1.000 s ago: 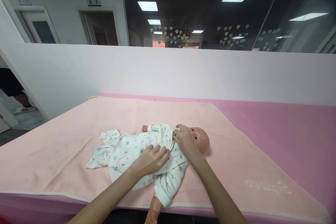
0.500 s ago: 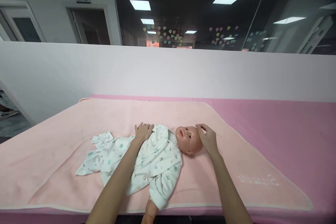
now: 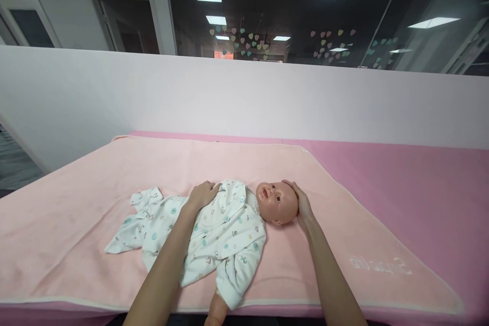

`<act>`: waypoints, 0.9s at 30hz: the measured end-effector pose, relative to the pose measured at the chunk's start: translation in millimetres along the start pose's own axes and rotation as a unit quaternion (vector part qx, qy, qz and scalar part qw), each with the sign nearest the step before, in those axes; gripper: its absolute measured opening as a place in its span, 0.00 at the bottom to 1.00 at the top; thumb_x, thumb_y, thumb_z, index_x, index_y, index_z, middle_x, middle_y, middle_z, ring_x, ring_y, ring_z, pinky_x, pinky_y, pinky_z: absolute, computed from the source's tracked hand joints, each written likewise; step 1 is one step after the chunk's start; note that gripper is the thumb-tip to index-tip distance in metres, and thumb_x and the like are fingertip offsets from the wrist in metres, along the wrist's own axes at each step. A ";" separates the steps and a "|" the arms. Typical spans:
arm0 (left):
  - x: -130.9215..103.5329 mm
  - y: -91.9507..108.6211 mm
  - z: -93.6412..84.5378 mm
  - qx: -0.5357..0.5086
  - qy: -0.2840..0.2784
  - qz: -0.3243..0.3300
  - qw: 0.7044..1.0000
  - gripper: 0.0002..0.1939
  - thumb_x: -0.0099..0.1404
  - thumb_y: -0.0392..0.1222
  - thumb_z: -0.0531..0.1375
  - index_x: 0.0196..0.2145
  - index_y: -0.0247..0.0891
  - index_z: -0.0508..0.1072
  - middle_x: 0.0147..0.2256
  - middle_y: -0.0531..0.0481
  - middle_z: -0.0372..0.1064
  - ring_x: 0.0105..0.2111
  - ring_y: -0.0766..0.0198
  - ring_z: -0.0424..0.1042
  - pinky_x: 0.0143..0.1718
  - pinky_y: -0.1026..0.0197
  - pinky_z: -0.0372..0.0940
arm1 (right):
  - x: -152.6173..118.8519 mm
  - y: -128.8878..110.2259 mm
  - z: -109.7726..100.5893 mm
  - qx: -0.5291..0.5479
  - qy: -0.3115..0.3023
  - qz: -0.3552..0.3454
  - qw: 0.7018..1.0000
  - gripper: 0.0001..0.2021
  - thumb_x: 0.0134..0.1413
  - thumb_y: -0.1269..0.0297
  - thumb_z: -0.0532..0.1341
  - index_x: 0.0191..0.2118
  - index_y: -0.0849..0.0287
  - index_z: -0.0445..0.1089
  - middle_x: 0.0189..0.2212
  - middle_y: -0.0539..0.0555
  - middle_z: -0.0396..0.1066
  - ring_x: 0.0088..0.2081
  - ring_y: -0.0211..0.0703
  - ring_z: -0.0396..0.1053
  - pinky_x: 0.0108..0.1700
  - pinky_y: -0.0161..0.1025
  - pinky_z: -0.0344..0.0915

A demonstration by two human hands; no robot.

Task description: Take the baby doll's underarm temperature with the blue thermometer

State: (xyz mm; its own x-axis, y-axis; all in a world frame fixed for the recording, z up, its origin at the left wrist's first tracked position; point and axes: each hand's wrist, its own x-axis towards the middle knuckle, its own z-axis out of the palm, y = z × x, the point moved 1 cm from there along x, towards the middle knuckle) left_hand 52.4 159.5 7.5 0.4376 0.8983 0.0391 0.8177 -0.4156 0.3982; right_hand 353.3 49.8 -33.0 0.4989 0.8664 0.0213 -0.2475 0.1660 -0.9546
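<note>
Hands of the wearer on a dressed doll. Right hand point(image 3: 300, 201): open and curved against the crown of the doll point(image 3: 275, 204), cupping it from one side without closing round it. Left hand point(image 3: 204, 194): laid palm down on the printed clothes point(image 3: 227, 232), fingers loosely extended, with no fold seen gripped. Nearer the wearer than the left hand, one sleeve point(image 3: 237, 277) is filled, and an arm point(image 3: 217, 309) emerges from it. Left of that hand, the trouser legs point(image 3: 128, 234) lie flat, no foot showing. State reached, as judged: trunk and near arm covered; whether the front is fastened cannot be made out. Beneath both hands spreads a peach blanket point(image 3: 340, 244); beyond them stands a white partition point(image 3: 244, 94).
</note>
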 end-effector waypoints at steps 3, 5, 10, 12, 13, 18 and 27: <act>-1.2 0.9 -0.9 -0.003 0.003 -0.002 1.000 0.30 0.61 0.60 0.39 0.35 0.40 0.74 0.40 0.43 0.72 0.42 0.51 0.69 0.40 0.57 0.59 | -1.7 -2.7 1.2 -0.001 -0.036 0.023 0.999 0.20 0.47 0.49 0.58 0.37 0.61 0.73 0.37 0.57 0.74 0.42 0.50 0.71 0.45 0.45 0.66; -2.4 1.8 -1.7 -0.007 0.007 -0.006 1.000 0.30 0.61 0.60 0.39 0.36 0.41 0.74 0.40 0.44 0.73 0.42 0.51 0.69 0.40 0.58 0.59 | -1.9 -2.5 1.8 0.002 -0.042 0.014 0.999 0.21 0.46 0.49 0.58 0.38 0.61 0.73 0.37 0.56 0.74 0.43 0.50 0.70 0.47 0.45 0.65; -4.8 3.8 -3.2 -0.015 0.011 -0.011 1.000 0.28 0.61 0.59 0.41 0.37 0.42 0.74 0.40 0.46 0.73 0.42 0.52 0.69 0.40 0.58 0.59 | -0.3 1.7 1.8 0.009 -0.068 0.019 0.997 0.22 0.47 0.49 0.57 0.41 0.61 0.72 0.42 0.56 0.73 0.46 0.51 0.68 0.50 0.46 0.62; -4.9 4.2 -3.4 -0.017 0.011 -0.013 1.000 0.28 0.61 0.59 0.41 0.38 0.41 0.74 0.40 0.46 0.73 0.42 0.52 0.69 0.41 0.58 0.59 | 0.6 2.1 1.1 0.014 -0.070 0.020 0.997 0.23 0.46 0.49 0.58 0.41 0.62 0.72 0.43 0.56 0.72 0.47 0.51 0.68 0.50 0.46 0.62; -4.8 4.3 -3.4 -0.018 0.011 -0.014 1.000 0.28 0.61 0.59 0.41 0.38 0.41 0.74 0.40 0.46 0.73 0.43 0.52 0.69 0.41 0.58 0.59 | 0.9 1.9 0.7 0.014 -0.071 0.018 0.997 0.22 0.46 0.49 0.58 0.41 0.62 0.72 0.43 0.56 0.72 0.47 0.51 0.67 0.51 0.46 0.61; -4.2 4.6 -3.5 -0.019 0.009 -0.014 1.000 0.28 0.61 0.59 0.41 0.37 0.41 0.74 0.40 0.46 0.73 0.42 0.52 0.69 0.41 0.58 0.59 | -0.1 -0.9 -0.9 0.000 -0.064 0.009 0.998 0.22 0.46 0.48 0.58 0.40 0.61 0.72 0.43 0.56 0.72 0.47 0.51 0.67 0.49 0.45 0.62; -4.9 4.2 -3.3 -0.019 0.011 -0.001 1.000 0.27 0.62 0.58 0.40 0.37 0.42 0.73 0.40 0.45 0.73 0.41 0.52 0.69 0.40 0.58 0.59 | -1.7 -2.3 0.0 -0.008 -0.059 0.012 0.998 0.22 0.47 0.47 0.56 0.38 0.60 0.72 0.38 0.55 0.74 0.43 0.51 0.70 0.47 0.46 0.64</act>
State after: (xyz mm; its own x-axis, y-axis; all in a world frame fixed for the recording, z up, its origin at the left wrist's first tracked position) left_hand 52.5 153.8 12.1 0.4267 0.9025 0.0588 0.8038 -0.4083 0.4326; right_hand 353.0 47.9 -30.8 0.3916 0.9196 0.0320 -0.2448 0.1377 -0.9597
